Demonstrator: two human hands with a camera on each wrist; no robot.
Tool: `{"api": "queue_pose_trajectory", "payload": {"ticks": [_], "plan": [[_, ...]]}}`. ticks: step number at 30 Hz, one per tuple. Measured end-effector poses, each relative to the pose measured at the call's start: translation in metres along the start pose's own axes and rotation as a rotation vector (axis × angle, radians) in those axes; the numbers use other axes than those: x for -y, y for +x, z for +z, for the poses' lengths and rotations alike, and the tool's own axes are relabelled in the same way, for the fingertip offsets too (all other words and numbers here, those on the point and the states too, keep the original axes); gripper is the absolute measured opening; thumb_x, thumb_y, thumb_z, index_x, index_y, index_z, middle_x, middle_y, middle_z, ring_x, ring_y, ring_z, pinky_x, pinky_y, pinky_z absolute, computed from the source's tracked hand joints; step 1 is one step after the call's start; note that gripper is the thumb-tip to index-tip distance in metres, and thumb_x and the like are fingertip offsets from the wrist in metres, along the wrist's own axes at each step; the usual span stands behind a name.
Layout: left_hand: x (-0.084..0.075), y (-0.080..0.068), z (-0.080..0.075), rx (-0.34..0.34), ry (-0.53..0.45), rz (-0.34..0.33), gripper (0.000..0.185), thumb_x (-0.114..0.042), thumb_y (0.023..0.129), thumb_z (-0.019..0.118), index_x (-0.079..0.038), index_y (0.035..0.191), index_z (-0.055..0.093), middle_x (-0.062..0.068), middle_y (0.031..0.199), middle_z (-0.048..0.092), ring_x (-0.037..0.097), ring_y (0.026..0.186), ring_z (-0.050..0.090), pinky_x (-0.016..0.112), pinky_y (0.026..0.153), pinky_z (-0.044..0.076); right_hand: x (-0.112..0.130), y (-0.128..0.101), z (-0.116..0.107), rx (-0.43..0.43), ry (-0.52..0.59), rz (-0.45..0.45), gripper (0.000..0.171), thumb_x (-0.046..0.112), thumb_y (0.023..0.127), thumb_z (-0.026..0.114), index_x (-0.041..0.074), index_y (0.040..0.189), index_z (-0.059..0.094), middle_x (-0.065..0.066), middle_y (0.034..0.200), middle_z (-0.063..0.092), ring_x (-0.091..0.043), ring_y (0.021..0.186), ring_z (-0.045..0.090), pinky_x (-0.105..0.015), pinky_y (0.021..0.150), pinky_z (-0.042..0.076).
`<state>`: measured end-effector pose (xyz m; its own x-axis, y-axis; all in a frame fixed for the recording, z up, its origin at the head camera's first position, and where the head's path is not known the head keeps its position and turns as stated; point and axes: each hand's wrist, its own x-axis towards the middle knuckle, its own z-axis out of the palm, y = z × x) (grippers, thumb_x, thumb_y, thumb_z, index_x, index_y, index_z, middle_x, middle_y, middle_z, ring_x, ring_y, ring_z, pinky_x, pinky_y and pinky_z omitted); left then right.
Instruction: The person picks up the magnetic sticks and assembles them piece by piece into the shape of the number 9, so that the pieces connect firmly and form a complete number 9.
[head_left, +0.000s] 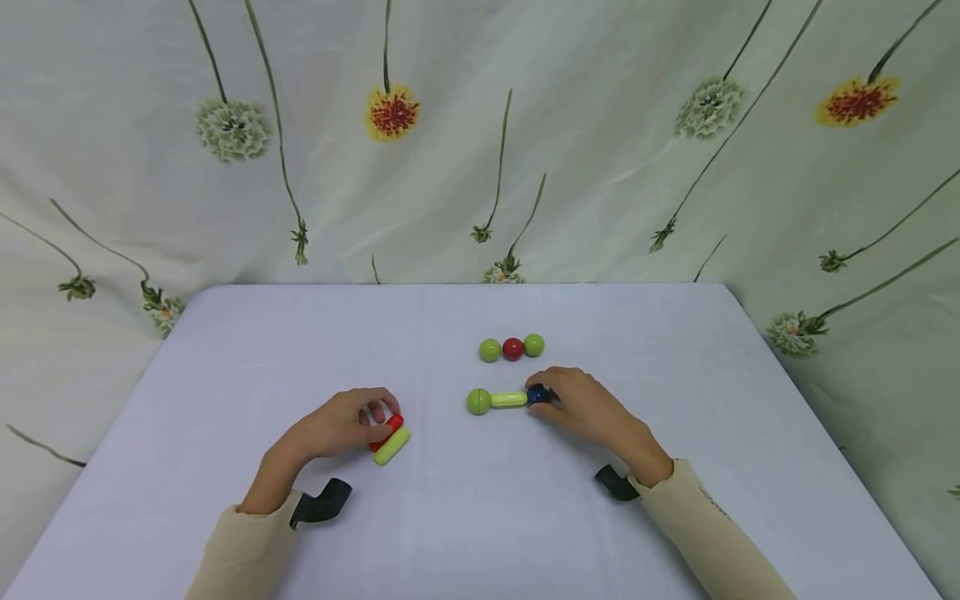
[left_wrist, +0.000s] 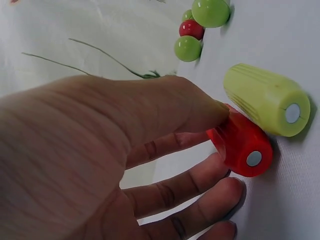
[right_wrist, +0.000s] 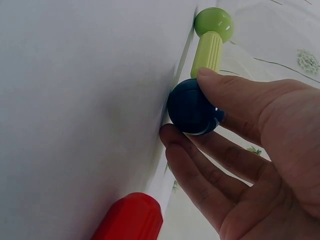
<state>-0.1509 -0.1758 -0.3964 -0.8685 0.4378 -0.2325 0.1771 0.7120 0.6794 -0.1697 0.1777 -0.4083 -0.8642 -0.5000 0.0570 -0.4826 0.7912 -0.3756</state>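
Between thumb and fingers, my left hand (head_left: pixel 341 425) pinches a red magnetic rod (left_wrist: pixel 245 150) low over the table. Beside it lies a yellow-green rod (head_left: pixel 392 447), its round metal end facing the camera in the left wrist view. My right hand (head_left: pixel 588 404) grips a dark blue ball (right_wrist: pixel 187 107), thumb on one side and fingers curled round the other. That ball sits at the right end of another yellow-green rod (head_left: pixel 509 400), whose left end meets a green ball (head_left: pixel 478 402). Part of a red rod (right_wrist: pixel 132 220) shows low in the right wrist view.
Behind the joined pieces, a red ball (head_left: pixel 513 349) lies between two green balls, one at left (head_left: pixel 490 350) and one at right (head_left: pixel 534 345). A white cloth covers the table (head_left: pixel 480 517). A flower-print curtain (head_left: pixel 450 192) hangs past its far edge.
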Motion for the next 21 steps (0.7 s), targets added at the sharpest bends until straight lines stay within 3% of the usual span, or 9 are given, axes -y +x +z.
{"api": "queue_pose_trajectory", "payload": {"ticks": [14, 21], "plan": [[0.0043, 0.0018, 0.0028, -0.061, 0.007, 0.010, 0.018, -0.012, 0.084, 0.065, -0.010, 0.101, 0.060, 0.003, 0.086, 0.060, 0.014, 0.072, 0.055, 0.026, 0.064, 0.046, -0.0011, 0.0006, 0.0023, 0.001, 0.012, -0.005, 0.031, 0.025, 0.085, 0.069, 0.014, 0.114, 0.064, 0.001, 0.107, 0.066, -0.011, 0.096, 0.060, -0.033, 0.086, 0.050], [0.0036, 0.0032, 0.0029, -0.140, 0.011, -0.002, 0.017, -0.009, 0.083, 0.064, -0.010, 0.100, 0.062, 0.003, 0.087, 0.060, 0.012, 0.071, 0.059, 0.025, 0.064, 0.047, -0.0017, -0.0001, 0.0029, 0.002, -0.003, 0.002, 0.031, 0.026, 0.086, 0.068, 0.015, 0.115, 0.064, 0.001, 0.108, 0.066, -0.012, 0.099, 0.060, -0.034, 0.088, 0.049]]}}
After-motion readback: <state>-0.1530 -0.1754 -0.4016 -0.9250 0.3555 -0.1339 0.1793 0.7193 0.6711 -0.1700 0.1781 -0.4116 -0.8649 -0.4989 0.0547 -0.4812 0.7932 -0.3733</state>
